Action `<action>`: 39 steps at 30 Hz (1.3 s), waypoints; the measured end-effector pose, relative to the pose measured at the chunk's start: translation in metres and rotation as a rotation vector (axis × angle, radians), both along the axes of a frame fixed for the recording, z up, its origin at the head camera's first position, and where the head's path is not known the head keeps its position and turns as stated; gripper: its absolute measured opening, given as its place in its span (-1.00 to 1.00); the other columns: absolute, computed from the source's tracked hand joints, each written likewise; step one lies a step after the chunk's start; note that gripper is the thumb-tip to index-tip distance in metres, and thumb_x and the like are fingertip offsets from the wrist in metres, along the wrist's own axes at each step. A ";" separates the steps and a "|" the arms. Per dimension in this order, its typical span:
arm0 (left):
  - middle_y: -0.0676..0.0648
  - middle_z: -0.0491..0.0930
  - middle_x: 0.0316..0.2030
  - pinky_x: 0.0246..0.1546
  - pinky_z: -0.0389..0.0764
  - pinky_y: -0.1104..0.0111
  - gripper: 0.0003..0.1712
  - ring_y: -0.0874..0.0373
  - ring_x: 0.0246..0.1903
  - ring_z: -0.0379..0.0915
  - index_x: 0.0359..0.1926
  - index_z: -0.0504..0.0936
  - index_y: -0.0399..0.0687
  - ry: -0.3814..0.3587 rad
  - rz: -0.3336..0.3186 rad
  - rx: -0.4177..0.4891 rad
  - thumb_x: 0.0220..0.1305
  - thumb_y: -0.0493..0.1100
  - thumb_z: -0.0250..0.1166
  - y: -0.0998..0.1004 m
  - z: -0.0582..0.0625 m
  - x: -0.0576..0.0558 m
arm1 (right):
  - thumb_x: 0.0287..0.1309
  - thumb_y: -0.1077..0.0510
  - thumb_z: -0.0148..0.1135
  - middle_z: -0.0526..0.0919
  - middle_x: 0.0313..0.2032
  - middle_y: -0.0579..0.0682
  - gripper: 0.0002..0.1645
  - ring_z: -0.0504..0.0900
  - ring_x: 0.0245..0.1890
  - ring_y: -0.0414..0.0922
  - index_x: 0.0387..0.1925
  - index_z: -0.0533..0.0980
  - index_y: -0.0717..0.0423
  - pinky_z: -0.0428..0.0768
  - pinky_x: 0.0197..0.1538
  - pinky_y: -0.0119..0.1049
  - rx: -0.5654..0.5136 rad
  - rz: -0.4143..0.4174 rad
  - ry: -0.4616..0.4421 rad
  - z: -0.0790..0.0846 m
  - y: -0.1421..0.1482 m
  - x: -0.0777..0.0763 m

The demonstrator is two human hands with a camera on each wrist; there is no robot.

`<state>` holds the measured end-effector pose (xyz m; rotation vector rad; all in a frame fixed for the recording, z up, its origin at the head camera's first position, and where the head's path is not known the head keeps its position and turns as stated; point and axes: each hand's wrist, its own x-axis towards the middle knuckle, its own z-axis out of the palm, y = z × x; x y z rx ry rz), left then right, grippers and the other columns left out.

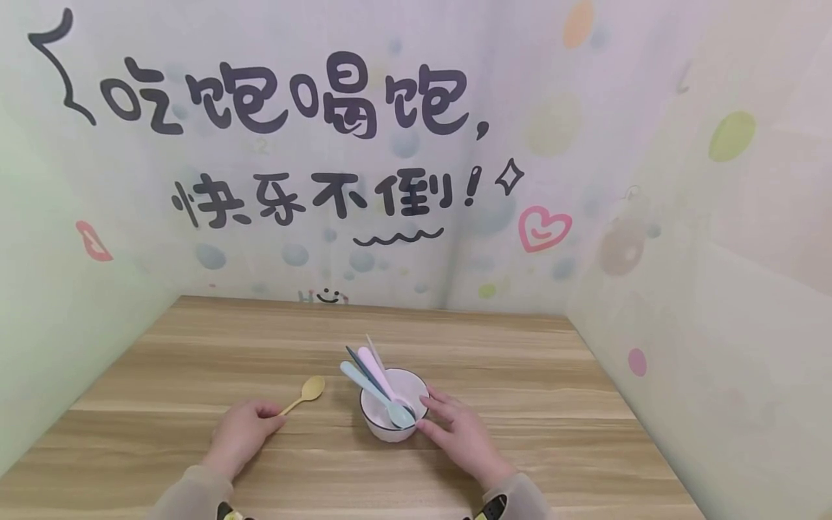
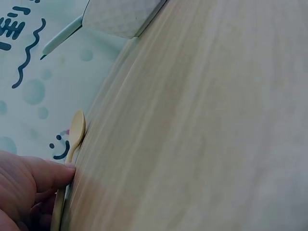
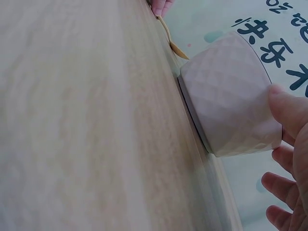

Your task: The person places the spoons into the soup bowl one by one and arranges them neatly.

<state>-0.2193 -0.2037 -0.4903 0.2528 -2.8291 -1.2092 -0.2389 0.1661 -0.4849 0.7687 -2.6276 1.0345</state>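
Observation:
My left hand [image 1: 243,433] pinches the handle of a yellow spoon [image 1: 313,388] between thumb and fingers. The spoon lies low along the tabletop, its bowl end pointing away, as the left wrist view also shows [image 2: 77,127]. To its right stands a white bowl [image 1: 383,433] with a dark rim and a diamond-textured outside [image 3: 226,96]. My right hand [image 1: 464,437] holds the bowl's right side at the rim with thumb and forefinger; its other fingers are off the bowl. Inside lean a light blue spoon [image 1: 356,375], a pink utensil [image 1: 372,363], a dark blue one and a thin pale one.
The wood-grain table [image 1: 520,375] meets a printed back wall [image 1: 292,274] with black lettering. Pale walls close in the left and right sides [image 1: 715,347].

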 end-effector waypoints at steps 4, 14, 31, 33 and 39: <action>-0.13 0.61 -0.21 -0.15 0.28 -0.01 -0.76 -0.08 -0.14 0.48 -0.24 0.69 -0.15 -0.023 0.008 0.011 0.18 -0.07 0.31 0.000 0.002 0.000 | 0.19 -0.21 0.22 0.45 0.26 0.04 -0.38 0.43 0.24 0.05 0.15 0.54 0.08 0.36 0.21 0.03 0.006 -0.001 0.001 0.000 0.000 0.000; -0.07 0.65 -0.25 -0.23 0.37 0.12 -0.71 0.02 -0.21 0.48 -0.17 0.68 -0.18 -0.060 -0.011 0.055 0.21 -0.06 0.31 -0.002 0.006 0.000 | 0.17 -0.21 0.24 0.44 0.27 0.00 -0.38 0.41 0.26 0.02 0.15 0.54 0.05 0.35 0.24 -0.01 -0.001 -0.002 -0.015 0.000 -0.001 -0.001; -0.02 0.63 -0.26 -0.18 0.42 0.13 -0.73 0.08 -0.22 0.48 -0.19 0.66 -0.16 -0.080 -0.113 0.074 0.15 -0.09 0.35 -0.011 0.025 0.005 | 0.16 -0.18 0.26 0.44 0.27 0.01 -0.39 0.41 0.26 0.02 0.14 0.55 0.07 0.35 0.24 -0.01 0.002 0.002 -0.007 0.001 0.000 -0.001; -0.02 0.63 -0.28 -0.20 0.42 0.15 -0.75 0.10 -0.24 0.47 -0.20 0.67 -0.16 -0.078 -0.124 0.065 0.15 -0.10 0.35 -0.012 0.028 0.006 | 0.16 -0.18 0.26 0.44 0.27 0.01 -0.39 0.41 0.26 0.02 0.14 0.55 0.07 0.35 0.24 -0.01 0.000 0.002 -0.006 0.000 0.000 -0.001; 0.02 0.61 -0.36 -0.29 0.45 0.25 -0.81 0.15 -0.34 0.45 -0.25 0.68 -0.16 -0.039 -0.164 0.016 0.14 -0.15 0.37 -0.013 0.038 0.007 | 0.17 -0.18 0.26 0.44 0.27 0.02 -0.39 0.42 0.25 0.02 0.14 0.55 0.08 0.35 0.23 0.00 0.004 0.000 -0.005 0.001 -0.001 0.000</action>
